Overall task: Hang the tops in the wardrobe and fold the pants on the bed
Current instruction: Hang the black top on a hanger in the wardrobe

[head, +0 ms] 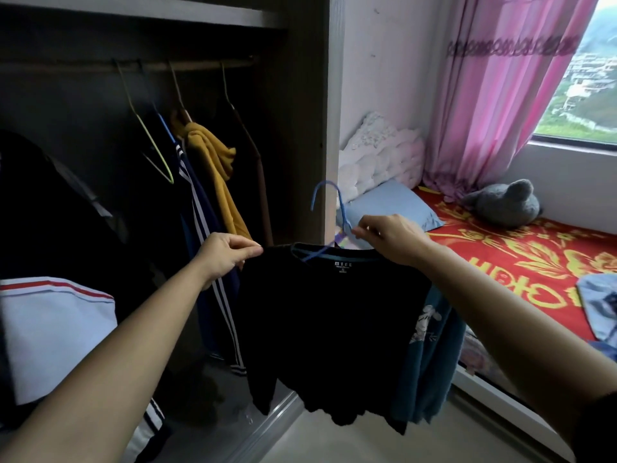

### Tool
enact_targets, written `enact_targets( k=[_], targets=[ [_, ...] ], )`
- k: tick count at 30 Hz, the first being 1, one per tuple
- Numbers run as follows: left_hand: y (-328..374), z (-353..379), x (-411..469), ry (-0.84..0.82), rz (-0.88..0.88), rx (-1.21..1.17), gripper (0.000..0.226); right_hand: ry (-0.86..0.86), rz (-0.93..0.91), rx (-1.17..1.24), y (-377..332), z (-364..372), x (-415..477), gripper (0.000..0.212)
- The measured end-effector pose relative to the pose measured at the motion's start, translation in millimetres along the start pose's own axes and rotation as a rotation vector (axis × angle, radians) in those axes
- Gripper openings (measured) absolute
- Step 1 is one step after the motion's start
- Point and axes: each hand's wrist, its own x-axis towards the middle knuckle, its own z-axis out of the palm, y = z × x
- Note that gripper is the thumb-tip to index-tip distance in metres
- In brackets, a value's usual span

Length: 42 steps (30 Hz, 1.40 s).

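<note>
Between the grips: black long-sleeved fabric top [334, 322] on blue wire hanger [329, 195].
Left hand [227, 253] pinches shoulder, right hand [390, 238] pinches hanger neck; best to level shoulders before hooking wardrobe rail [200, 65].

A home bedroom: an open wardrobe [167, 128] of hung clothes, a bed [500, 255] with pillow [394, 205], pink curtains [500, 95].

Above the left hand's fingers [248, 250] stands a dark open wardrobe [300, 111], and up right of the right hand's fingers [362, 232] a pink curtain [494, 111] hangs by a daylit window [594, 78] beside a pale wall [384, 61], pale floor [334, 442] below.
</note>
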Motion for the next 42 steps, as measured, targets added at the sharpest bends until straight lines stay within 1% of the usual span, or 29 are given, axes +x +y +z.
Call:
enact_targets(
  k=[2, 4, 5, 7, 9, 11, 13, 14, 16, 17, 18, 20, 22, 25, 29, 31, 33, 35, 36, 39, 42],
  targets=[
    [5, -1, 0, 0.038, 0.021, -0.013, 0.012, -0.056, 0.015, -0.08, -2, 9, 1, 0.028],
    [11, -9, -1, 0.037, 0.042, -0.009, 0.009, -0.066, 0.027, -0.061, -12, 13, 10, 0.028],
    [13, -15, -2, 0.027, 0.046, -0.006, 0.009, -0.04, 0.036, -0.03, -19, 12, 17, 0.03],
    [18, -32, -7, 0.01, 0.042, 0.001, 0.014, 0.059, 0.042, 0.04, -37, 6, 31, 0.034],
    [20, -53, -11, 0.035, 0.055, 0.005, 0.022, 0.138, -0.001, 0.091, -58, -1, 46, 0.039],
    [21, -76, -12, 0.095, 0.079, 0.044, 0.029, 0.163, -0.065, 0.145, -82, -8, 59, 0.039],
    [24, -96, -14, 0.084, 0.101, 0.093, 0.038, 0.168, -0.094, 0.188, -107, -13, 73, 0.038],
    [26, -104, -16, 0.067, 0.108, 0.106, 0.037, 0.164, -0.095, 0.214, -119, -15, 80, 0.037],
    [25, -116, -17, 0.091, 0.138, 0.113, 0.019, 0.127, -0.083, 0.272, -140, -18, 93, 0.035],
    [23, -123, -17, 0.134, 0.159, 0.119, 0.013, 0.093, -0.075, 0.3, -149, -19, 99, 0.033],
    [21, -128, -17, 0.188, 0.181, 0.132, 0.013, 0.043, -0.06, 0.353, -157, -22, 104, 0.029],
    [16, -142, -17, 0.292, 0.219, 0.236, 0.012, -0.128, -0.016, 0.565, -171, -27, 112, 0.023],
    [12, -154, -17, 0.362, 0.249, 0.377, 0.021, -0.293, -0.016, 0.736, -184, -32, 118, 0.02],
    [14, -168, -12, 0.39, 0.224, 0.485, 0.027, -0.387, -0.049, 0.821, -207, -30, 127, 0.022],
    [15, -190, -2, 0.43, 0.156, 0.511, 0.028, -0.358, -0.028, 0.966, -237, -15, 150, 0.032],
    [16, -206, 2, 0.443, 0.116, 0.53, 0.029, -0.348, -0.008, 1.036, -247, -6, 169, 0.024],
    [16, -227, 8, 0.451, 0.091, 0.575, 0.032, -0.365, 0.035, 1.187, -259, 7, 193, 0.018],
    [17, -249, 16, 0.486, 0.074, 0.672, 0.035, -0.376, 0.097, 1.382, -275, 24, 220, 0.013],
    [18, -260, 20, 0.515, 0.061, 0.729, 0.038, -0.37, 0.116, 1.439, -284, 32, 236, 0.013],
    [26, -293, 33, 0.635, 0.029, 0.917, 0.045, -0.341, 0.097, 1.523, -312, 51, 285, 0.019],
    [36, -323, 48, 0.716, -0.036, 1.095, 0.056, -0.271, 0.03, 1.537, -337, 62, 333, 0.02]
  ],
)
